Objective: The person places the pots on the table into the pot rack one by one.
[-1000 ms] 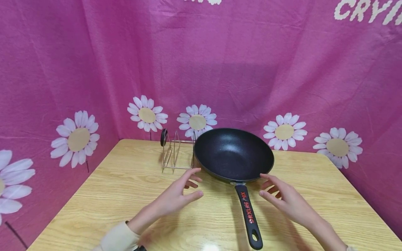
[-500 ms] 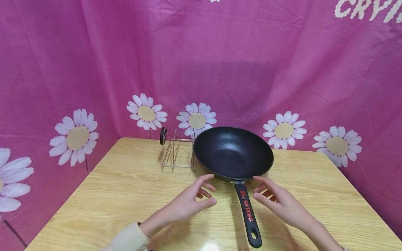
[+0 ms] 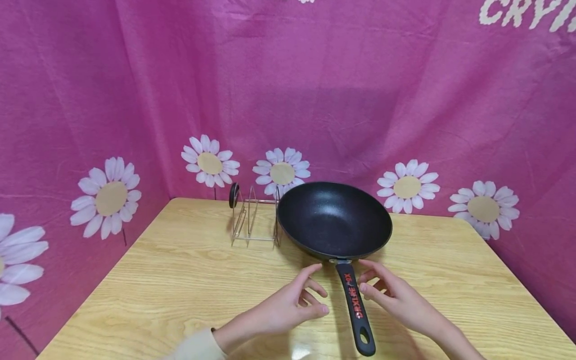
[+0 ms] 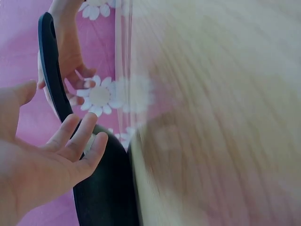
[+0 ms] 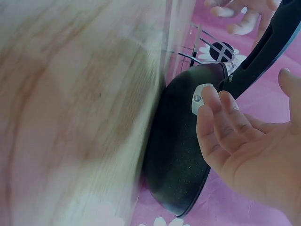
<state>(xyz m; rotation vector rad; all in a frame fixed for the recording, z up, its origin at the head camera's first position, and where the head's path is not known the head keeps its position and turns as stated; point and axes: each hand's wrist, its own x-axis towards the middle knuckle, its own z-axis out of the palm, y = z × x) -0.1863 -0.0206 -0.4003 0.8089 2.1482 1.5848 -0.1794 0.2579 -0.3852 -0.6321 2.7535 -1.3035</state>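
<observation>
A black frying pan (image 3: 335, 220) with a deep round bowl stands on the table, its handle (image 3: 355, 310) pointing toward me and marked with red lettering. To the left of the handle is my left hand (image 3: 292, 306), fingers spread and slightly bent, with nothing in it. Just right of the handle my right hand (image 3: 398, 299) is held with loosely bent fingers, thumb and fingertips close to the handle's upper part. In the right wrist view, its fingers overlap the metal bracket (image 5: 197, 100) where handle meets bowl. The left wrist view has the handle (image 4: 52, 66) between both hands.
A thin wire rack (image 3: 254, 220) with a black round piece (image 3: 234, 195) on its left end stands left of the pan. The wooden table (image 3: 180, 280) backs onto pink cloth (image 3: 288, 75) printed with white flowers.
My left hand has moved right and toward me, nearer the handle. My right hand has shifted left to the handle's side. Pan and rack stay where they were.
</observation>
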